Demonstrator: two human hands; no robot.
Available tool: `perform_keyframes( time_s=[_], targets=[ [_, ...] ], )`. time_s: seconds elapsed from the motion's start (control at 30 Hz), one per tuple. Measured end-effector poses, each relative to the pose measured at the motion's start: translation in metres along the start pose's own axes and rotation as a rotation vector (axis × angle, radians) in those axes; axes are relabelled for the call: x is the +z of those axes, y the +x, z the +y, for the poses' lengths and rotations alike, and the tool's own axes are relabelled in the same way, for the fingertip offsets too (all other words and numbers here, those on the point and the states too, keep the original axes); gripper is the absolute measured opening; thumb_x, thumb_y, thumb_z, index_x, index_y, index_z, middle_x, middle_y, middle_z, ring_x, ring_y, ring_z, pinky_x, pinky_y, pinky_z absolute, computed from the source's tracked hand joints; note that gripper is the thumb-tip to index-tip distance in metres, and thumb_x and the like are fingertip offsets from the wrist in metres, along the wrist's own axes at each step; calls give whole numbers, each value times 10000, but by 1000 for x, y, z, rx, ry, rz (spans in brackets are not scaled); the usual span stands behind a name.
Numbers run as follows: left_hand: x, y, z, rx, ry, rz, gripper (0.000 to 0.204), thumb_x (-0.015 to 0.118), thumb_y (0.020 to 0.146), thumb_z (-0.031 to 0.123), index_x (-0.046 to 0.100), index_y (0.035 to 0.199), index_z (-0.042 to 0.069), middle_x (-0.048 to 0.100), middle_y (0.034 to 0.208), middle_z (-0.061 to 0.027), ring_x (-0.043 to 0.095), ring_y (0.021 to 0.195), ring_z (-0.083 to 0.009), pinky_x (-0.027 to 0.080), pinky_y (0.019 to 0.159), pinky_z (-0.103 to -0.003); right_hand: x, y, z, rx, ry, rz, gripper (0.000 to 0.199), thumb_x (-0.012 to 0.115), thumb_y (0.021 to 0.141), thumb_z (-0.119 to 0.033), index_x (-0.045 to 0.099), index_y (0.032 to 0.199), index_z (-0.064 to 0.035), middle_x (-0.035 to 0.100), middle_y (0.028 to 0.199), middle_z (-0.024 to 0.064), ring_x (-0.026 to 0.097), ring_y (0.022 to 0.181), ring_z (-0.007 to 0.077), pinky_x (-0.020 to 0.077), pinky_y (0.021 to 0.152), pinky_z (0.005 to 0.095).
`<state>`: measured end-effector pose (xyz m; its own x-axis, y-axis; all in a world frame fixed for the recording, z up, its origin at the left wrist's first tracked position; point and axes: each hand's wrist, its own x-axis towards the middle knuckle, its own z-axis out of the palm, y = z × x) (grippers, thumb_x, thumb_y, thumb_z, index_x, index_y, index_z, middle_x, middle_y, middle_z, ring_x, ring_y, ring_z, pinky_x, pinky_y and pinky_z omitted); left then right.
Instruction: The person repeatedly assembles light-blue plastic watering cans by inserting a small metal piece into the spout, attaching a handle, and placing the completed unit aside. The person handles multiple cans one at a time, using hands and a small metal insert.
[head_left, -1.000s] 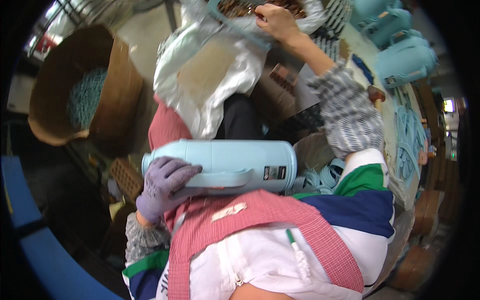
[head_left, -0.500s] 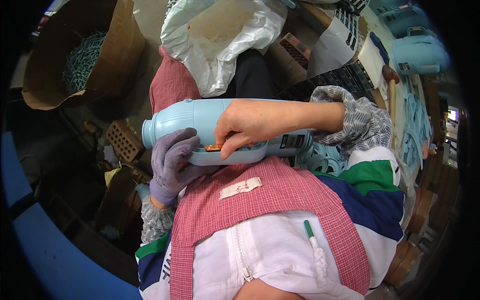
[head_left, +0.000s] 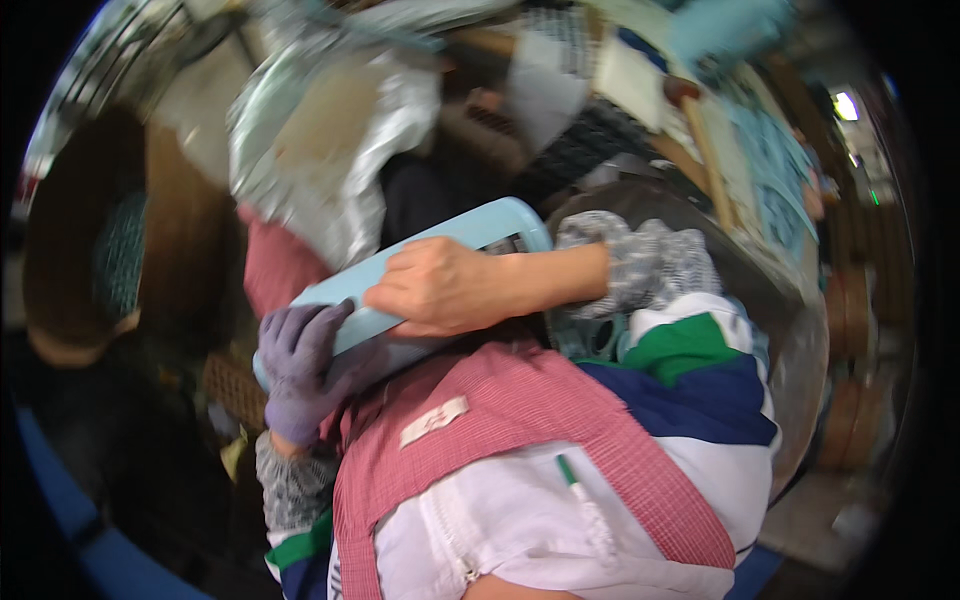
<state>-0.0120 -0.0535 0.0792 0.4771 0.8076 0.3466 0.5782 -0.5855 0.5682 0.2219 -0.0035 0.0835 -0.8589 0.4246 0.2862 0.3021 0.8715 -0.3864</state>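
Note:
A long light blue bottle (head_left: 440, 255) lies tilted across my lap, its bottom end up to the right. My left hand (head_left: 300, 365), in a purple glove, grips the bottle's lower left end. My bare right hand (head_left: 435, 290) presses on the middle of the bottle from above, fingers wrapped over its side. A red checked apron (head_left: 520, 420) covers my front just below the bottle.
A crumpled clear plastic bag (head_left: 330, 130) with a brown sheet inside sits beyond the bottle. A round brown cardboard drum (head_left: 100, 250) holding pale blue pieces stands at the left. More light blue items (head_left: 770, 130) and a wooden stick (head_left: 710, 150) lie at the upper right.
The bottle has tilted, its right end rising. My right hand, reaching far up a second ago, came down onto the bottle and stays on it. The view has blurred and shifted.

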Motion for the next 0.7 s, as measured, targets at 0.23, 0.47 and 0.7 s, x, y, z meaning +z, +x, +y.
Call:
perform_keyframes(
  time_s=[0.23,0.47,0.7],
  targets=[
    [0,42,-32,-229,-626,21,602,636,763,137,467,1324,-2,450,1382,-168,441,1261,-287,296,1085,-415,-61,-81,32,534,613,327,297,739,774,-231,673,976,-23,683,838,107,664,751,166,505,669,267],
    [63,141,-23,-206,-431,22,346,368,990,193,559,1174,-29,554,1184,-145,522,1114,-264,381,987,-347,-104,-144,79,755,379,367,276,596,929,-302,674,932,-38,645,774,40,609,634,81,493,603,242],
    [133,294,-75,293,35,-56,391,432,950,193,459,1308,38,462,1309,-167,524,1145,-344,495,903,-375,-198,-329,202,1718,-749,473,642,671,812,-415,430,1287,-57,618,1109,201,604,1036,320,483,836,405]
  ],
)
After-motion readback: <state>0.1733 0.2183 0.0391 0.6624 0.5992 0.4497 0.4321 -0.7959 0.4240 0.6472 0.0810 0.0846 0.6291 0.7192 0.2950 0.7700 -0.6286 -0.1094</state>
